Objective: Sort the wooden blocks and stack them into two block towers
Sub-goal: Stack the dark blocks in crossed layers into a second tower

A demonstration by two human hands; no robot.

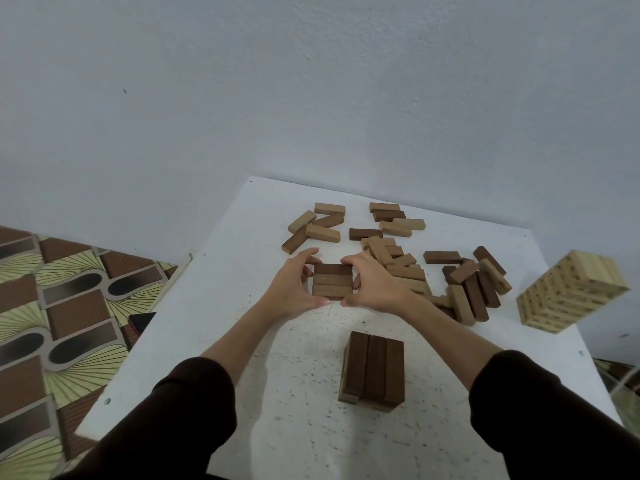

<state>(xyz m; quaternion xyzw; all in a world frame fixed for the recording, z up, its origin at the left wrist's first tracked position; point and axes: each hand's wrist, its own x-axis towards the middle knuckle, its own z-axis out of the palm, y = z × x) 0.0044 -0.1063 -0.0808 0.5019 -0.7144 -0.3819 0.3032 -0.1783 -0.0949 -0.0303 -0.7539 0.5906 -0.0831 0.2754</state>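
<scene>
Three brown blocks (331,281) lie side by side as a row in the middle of the white table (214,306). My left hand (294,289) grips the row's left end and my right hand (370,285) grips its right end, fingers and thumbs curled round it. A low dark tower (374,368) stands nearer to me, topped by three dark blocks. Loose light and dark blocks (398,258) lie scattered behind and to the right of my hands. A tall tower of pale blocks (571,296) stands at the right edge.
The table stands against a grey wall (311,98). To its left is a patterned floor (52,323). A small group of loose blocks (315,226) lies at the back left of the table. The table's front part, near my sleeves, is bare.
</scene>
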